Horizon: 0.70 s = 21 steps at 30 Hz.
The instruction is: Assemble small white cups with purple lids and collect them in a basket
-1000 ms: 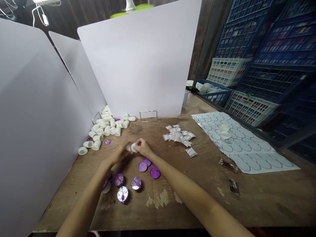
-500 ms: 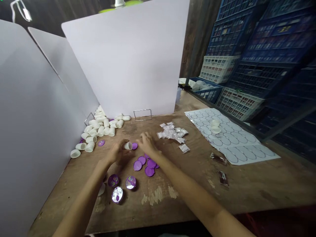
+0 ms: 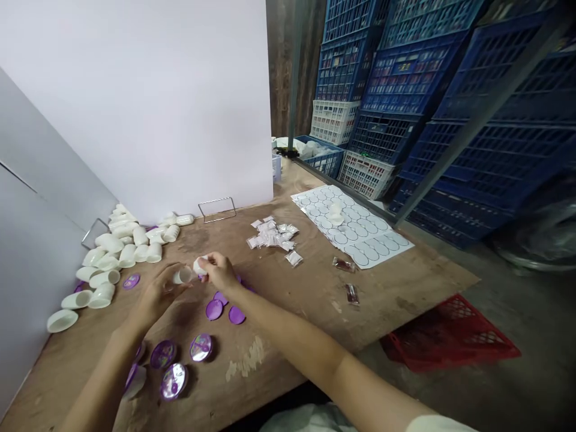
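My left hand (image 3: pixel 155 294) is wrapped round a small white plastic cup (image 3: pixel 182 275), tilted with its mouth toward my right hand. My right hand (image 3: pixel 219 273) pinches a small white rounded piece (image 3: pixel 200 266) close to the cup's mouth; its exact kind is unclear, and a bit of purple shows under it. Loose purple lids (image 3: pixel 215 309) lie below my right wrist, partly hidden by the forearm. Nearer the front edge stand several lidded cups (image 3: pixel 200 347) with shiny purple tops, some partly behind my left forearm.
White cups (image 3: pixel 127 256) are heaped along the left panel, beside a printed purple lid (image 3: pixel 131 281). Small clear packets (image 3: pixel 272 234) lie mid-table. Right of them are circle-printed sheets (image 3: pixel 355 225) and two dark sachets (image 3: pixel 352 294). A red crate (image 3: pixel 450 336) sits on the floor.
The view has swung to the right. My right hand has closed on the white piece and come up to the mouth of the cup, which my left hand still holds.
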Each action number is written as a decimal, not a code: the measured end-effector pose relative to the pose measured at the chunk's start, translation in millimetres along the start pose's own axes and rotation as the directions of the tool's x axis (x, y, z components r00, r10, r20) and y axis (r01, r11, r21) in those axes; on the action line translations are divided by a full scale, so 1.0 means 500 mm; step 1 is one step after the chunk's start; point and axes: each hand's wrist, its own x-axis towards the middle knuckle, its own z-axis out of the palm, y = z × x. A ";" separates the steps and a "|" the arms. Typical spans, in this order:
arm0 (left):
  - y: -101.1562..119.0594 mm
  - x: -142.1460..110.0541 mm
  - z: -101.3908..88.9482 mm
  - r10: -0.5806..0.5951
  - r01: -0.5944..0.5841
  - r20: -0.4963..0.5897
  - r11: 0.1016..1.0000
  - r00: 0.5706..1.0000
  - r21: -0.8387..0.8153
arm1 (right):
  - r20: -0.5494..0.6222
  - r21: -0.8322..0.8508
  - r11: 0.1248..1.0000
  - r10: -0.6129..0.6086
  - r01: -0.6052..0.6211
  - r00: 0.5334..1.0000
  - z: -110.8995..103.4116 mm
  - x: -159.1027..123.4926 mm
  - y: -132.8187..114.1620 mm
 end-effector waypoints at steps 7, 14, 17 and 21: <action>-0.047 -0.017 0.011 -0.108 0.089 0.104 0.980 0.989 0.176 | -0.059 -0.571 0.821 -0.016 -0.021 0.998 -0.147 -0.032 0.069; 0.042 0.004 0.051 -0.144 0.077 0.148 0.921 0.979 0.382 | 0.015 -0.643 0.766 -0.002 0.011 1.000 -0.194 -0.057 0.113; 0.101 0.021 0.087 -0.117 0.019 0.287 0.947 0.951 0.322 | -0.177 -0.628 0.766 0.028 -0.135 0.984 -0.243 -0.056 0.123; 0.156 0.056 0.152 -0.193 0.065 0.375 0.942 0.907 0.329 | -0.392 -0.581 0.738 0.117 -0.344 0.912 -0.332 -0.060 0.165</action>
